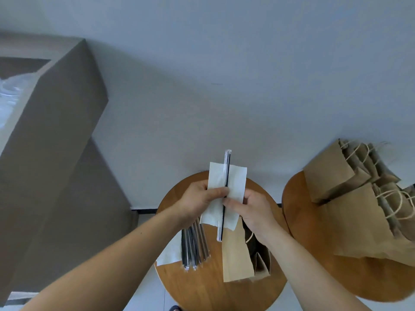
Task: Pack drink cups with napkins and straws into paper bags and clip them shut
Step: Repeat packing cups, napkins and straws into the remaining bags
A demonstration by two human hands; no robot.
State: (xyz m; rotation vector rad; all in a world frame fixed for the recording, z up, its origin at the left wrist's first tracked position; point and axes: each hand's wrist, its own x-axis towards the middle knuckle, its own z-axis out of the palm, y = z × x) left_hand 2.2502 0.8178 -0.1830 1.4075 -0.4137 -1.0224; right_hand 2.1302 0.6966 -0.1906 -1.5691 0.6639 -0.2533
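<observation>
Left grip [199, 200]: is grasping the white paper napkin [237, 180], thumb pressing the napkin's front.
Right grip [253, 209]: is pinching the black straw in a clear wrapper [227, 167] against the napkin.
Napkin and straw: are being held together above the round wooden bench [202, 286], with the straw lying lengthwise down the napkin's middle.
Open brown paper bag [235, 254]: is sitting on the bench, just under the right grip.
Bundle of wrapped straws [194, 245]: is lying beside the bag.
Stack of brown handled bags [350, 198]: is resting on a second round bench [296, 212] at right.
</observation>
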